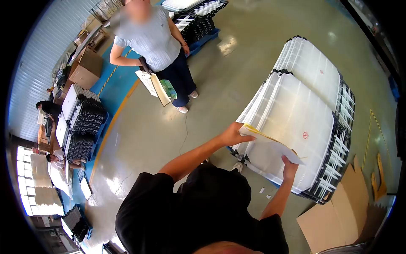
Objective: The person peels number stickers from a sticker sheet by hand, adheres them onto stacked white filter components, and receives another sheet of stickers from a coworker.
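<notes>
My left hand (235,133) grips the upper left end of a white sheet (270,146) with a yellow edge. Its thumb lies on top of the sheet. My right hand (290,166) holds the lower right end of the same sheet, its fingers partly hidden by the paper. The sheet is tilted above a large stack of white translucent panels (292,114) with black edges. A small red round mark shows on the top panel.
A person (156,42) in a grey top stands ahead, holding folders (160,89). Flat cardboard (340,207) lies at the lower right. More stacked panels (84,120) stand at left, near two people. Another stack (198,25) sits at the top.
</notes>
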### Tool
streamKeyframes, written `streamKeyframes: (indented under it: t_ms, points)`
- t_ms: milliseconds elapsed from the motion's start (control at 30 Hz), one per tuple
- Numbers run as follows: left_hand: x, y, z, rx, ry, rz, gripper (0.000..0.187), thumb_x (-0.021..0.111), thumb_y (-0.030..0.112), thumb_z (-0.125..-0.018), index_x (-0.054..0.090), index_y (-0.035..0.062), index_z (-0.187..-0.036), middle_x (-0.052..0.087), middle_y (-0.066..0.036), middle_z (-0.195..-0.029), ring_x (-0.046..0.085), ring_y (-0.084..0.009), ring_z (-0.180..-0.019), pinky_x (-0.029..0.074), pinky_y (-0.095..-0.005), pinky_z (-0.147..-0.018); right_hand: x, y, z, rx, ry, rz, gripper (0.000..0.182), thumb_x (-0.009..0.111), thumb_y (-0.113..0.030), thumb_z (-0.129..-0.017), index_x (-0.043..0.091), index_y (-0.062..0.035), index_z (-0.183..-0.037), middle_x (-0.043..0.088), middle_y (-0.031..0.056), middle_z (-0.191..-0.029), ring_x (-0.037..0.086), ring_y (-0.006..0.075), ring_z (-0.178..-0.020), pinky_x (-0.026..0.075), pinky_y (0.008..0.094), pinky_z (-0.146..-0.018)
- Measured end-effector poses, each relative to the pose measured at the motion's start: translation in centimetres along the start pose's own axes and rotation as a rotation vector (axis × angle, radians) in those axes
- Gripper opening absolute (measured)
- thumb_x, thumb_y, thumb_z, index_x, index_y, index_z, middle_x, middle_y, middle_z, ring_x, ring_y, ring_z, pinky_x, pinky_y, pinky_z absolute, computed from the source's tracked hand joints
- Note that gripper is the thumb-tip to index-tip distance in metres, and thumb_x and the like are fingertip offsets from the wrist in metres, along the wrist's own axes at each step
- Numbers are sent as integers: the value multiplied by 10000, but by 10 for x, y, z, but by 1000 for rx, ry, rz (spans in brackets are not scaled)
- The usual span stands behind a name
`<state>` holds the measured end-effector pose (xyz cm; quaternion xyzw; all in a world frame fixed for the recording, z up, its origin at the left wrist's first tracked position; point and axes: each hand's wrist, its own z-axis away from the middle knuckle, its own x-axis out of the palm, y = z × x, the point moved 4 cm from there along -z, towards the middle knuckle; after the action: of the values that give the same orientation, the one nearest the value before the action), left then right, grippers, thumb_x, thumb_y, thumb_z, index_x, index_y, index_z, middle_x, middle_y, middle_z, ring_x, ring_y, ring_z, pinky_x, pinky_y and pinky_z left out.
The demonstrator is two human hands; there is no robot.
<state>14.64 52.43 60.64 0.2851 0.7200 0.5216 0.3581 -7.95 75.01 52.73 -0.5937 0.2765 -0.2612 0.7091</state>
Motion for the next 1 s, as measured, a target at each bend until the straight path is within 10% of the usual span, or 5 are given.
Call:
streamKeyframes:
  t_ms: [500, 633, 700, 1000]
  points:
    - [-37, 0, 20, -74, -274, 110, 461, 811, 202, -803, 640, -2, -1181, 707, -105, -1080, 652, -164, -978, 528, -335, -872, 36, -25, 97, 52, 450, -53, 555, 770, 57, -705, 557, 64, -1217, 654, 140, -1156, 627, 240, -1051, 484, 347, -967]
    - [-67, -24, 40, -348, -530, 304, 602, 796, 162, -803, 533, -7, -1318, 621, -119, -1270, 587, -210, -1160, 495, -392, -981, 89, -32, 150, 76, 317, -420, 719, 748, 56, -651, 491, 43, -1323, 642, 147, -1194, 624, 268, -1099, 506, 403, -954]
    - [-71, -45, 66, -754, -558, 971, 623, 776, 139, -808, 503, -11, -1348, 608, -135, -1291, 594, -258, -1178, 486, -416, -1015, 110, -25, 173, 164, 317, -395, 718, 789, -8, -679, 484, 44, -1327, 639, 142, -1200, 629, 244, -1066, 514, 376, -932]
    - [-101, -56, 108, -714, -682, 1405, 542, 713, 69, -846, 506, -2, -1343, 622, -145, -1271, 626, -300, -1147, 518, -462, -984, 190, -40, 185, 56, 177, -611, 681, 806, -50, -710, 498, 48, -1309, 648, 137, -1198, 632, 231, -1091, 504, 368, -955]
